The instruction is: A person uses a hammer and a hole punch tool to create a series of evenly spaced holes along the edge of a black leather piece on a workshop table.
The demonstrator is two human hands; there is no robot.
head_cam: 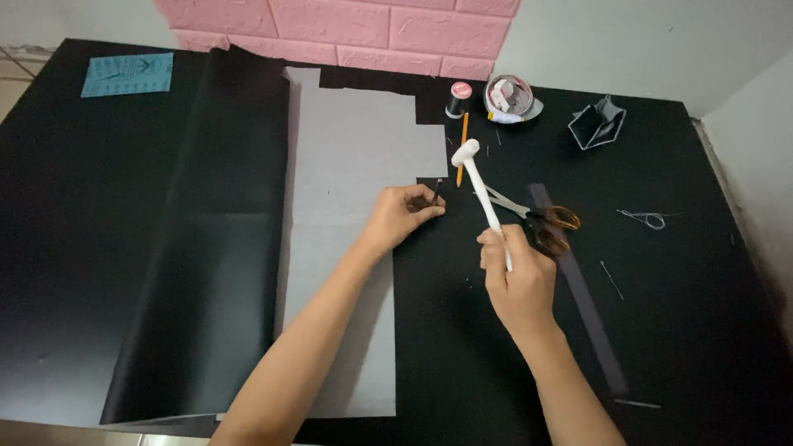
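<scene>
1. The right hand point(516, 285) is wrapped around the lower end of a white mallet point(477, 177). Its fingers are curled tight on the handle, and the head is raised above the desk point(702, 314), tilted up and to the left.
2. The left hand point(402, 216) rests at the edge of the grey sheet point(351, 182). Its fingertips are pinched together on a thin dark punch point(436, 192), held about upright on a small black piece beside the sheet's edge.
3. The mallet looks light and stiff, with a smooth, slim handle. Holding it low on the handle, as here, gives swing; a looser hold would likely let it slip.
4. The punch is thin and rigid and probably tips easily, so it is best held near its lower half, with the fingers kept clear of the top.
5. The grey sheet and the black sheet point(206, 248) to its left lie flat. Both look thin and flexible, and the black one looks glossy.
6. Scissors point(537, 216) with orange-brown handles lie just beyond the right hand, beside a dark strip point(586, 306).
7. Further back are an orange pencil point(462, 144), a thread spool point(457, 97), a round clear box point(510, 97), a small folded pouch point(596, 124) and a blue card point(128, 74). A loop of wire point(648, 218) lies to the right.
</scene>
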